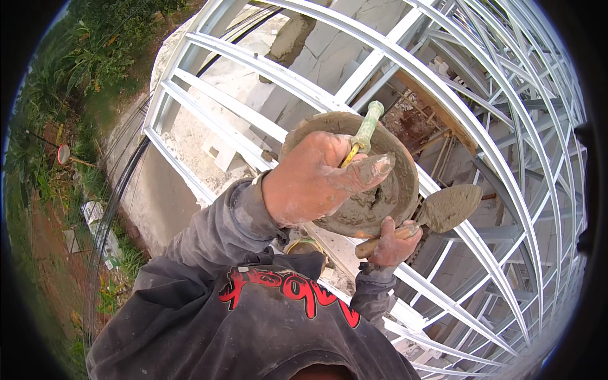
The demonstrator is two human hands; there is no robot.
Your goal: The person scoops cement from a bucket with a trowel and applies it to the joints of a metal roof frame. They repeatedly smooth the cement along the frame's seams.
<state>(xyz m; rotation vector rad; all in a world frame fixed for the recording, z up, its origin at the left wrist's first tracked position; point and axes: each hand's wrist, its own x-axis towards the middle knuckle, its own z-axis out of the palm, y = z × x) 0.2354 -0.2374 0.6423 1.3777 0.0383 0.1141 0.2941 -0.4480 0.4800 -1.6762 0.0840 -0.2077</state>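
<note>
My left hand [310, 180] is gripping a mortar-filled round pan [380, 190] and green-handled tool [366, 130]; my right hand [389, 244] is clutching a loaded trowel [451, 208] just below. Wet mortar: heavy, slippery.
</note>
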